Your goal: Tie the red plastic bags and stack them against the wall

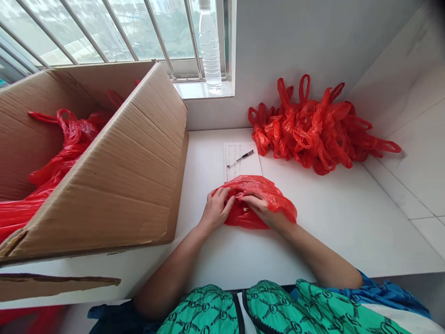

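A red plastic bag (274, 192) lies on the white counter in front of me, its mouth spread. My left hand (218, 208) is closed on the bag's left edge, fingers bent over the film and thumb toward the opening. My right hand (262, 208) reaches into the mouth from the right, slightly blurred. Its fingertips pinch at a small shiny pinkish thing (239, 195), too small to name. Just below that, a small gold-coloured thing (245, 209) shows inside the bag. The rest of the contents is hidden by red film.
Behind the bag, a pen (240, 159) lies on a printed sheet (255, 170). A heap of tied red bags (313, 125) sits back right against the wall. At left stands a large cardboard box (139, 171) holding red bags (73, 139). A water bottle (210, 55) stands on the windowsill.
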Demonstrator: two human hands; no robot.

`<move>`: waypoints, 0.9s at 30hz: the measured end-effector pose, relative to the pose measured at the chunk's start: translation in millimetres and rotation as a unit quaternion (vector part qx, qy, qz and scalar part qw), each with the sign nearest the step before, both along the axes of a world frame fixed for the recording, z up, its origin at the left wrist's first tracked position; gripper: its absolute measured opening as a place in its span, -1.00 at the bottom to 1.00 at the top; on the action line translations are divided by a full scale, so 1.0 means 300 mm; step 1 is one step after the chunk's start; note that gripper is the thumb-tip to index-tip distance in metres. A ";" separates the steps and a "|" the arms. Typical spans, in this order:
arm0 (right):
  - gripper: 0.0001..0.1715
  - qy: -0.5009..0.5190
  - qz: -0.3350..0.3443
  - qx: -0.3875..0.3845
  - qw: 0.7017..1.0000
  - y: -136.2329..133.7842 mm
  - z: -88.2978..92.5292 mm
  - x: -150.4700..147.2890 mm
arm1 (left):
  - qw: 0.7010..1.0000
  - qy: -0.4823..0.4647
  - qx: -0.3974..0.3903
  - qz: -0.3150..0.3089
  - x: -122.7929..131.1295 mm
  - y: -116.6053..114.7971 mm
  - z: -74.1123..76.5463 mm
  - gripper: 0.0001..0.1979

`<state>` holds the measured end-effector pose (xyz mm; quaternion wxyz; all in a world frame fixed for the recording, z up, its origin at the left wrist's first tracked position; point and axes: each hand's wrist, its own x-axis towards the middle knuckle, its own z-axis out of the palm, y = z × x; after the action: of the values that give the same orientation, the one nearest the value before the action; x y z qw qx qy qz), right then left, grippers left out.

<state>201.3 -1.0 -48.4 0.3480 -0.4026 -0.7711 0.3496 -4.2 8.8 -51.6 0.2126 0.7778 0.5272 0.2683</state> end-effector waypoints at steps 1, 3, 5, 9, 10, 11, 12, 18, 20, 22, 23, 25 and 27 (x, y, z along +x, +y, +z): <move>-0.66 0.011 0.006 0.004 1.000 0.003 0.011 0.010 | 1.000 -0.010 0.003 0.005 0.000 0.001 0.004 -0.75; -0.68 0.040 0.017 0.018 0.999 0.010 0.032 0.027 | 0.999 -0.036 0.005 0.008 0.000 0.003 0.016 -0.74; -0.72 0.063 0.014 0.031 0.997 0.014 0.050 0.038 | 0.997 -0.083 -0.001 0.005 -0.001 0.002 0.031 -0.73; -0.82 0.088 -0.005 0.039 0.995 0.018 0.068 0.045 | 0.967 -0.239 -0.084 0.013 -0.002 -0.010 0.067 -0.77; -0.83 0.098 -0.004 0.028 0.995 0.019 0.068 0.043 | 0.956 -0.273 -0.109 0.015 -0.001 -0.014 0.077 -0.76; -0.84 0.111 -0.005 0.010 0.994 0.021 0.067 0.041 | 0.945 -0.299 -0.128 0.017 0.001 -0.018 0.087 -0.76; -0.83 0.128 -0.008 -0.016 0.992 0.022 0.065 0.037 | 0.938 -0.318 -0.140 0.020 0.003 -0.022 0.095 -0.75; -0.78 0.219 -0.017 -0.256 0.941 0.019 0.067 0.005 | 0.924 -0.345 -0.162 0.031 0.016 -0.031 0.105 -0.71; -0.77 0.226 -0.002 -0.300 0.927 0.018 0.073 -0.003 | 0.920 -0.351 -0.172 0.028 0.014 -0.030 0.094 -0.70; -0.73 0.238 0.003 -0.320 0.917 0.019 0.078 -0.006 | 0.911 -0.365 -0.192 0.023 0.011 -0.028 0.086 -0.70; -0.71 0.245 0.004 -0.324 0.914 0.019 0.079 -0.006 | 0.905 -0.374 -0.202 0.019 0.010 -0.028 0.085 -0.70; -0.69 0.257 0.008 -0.325 0.910 0.020 0.080 -0.004 | 0.894 -0.391 -0.218 0.011 0.008 -0.028 0.087 -0.70; -0.69 0.261 0.015 -0.325 0.909 0.020 0.079 -0.002 | 0.888 -0.400 -0.229 0.007 0.009 -0.029 0.094 -0.68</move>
<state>200.8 4.9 -24.7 0.3814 -0.3758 -0.5030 0.6784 -1.6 0.1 -23.4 0.5754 0.5309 0.4495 0.4301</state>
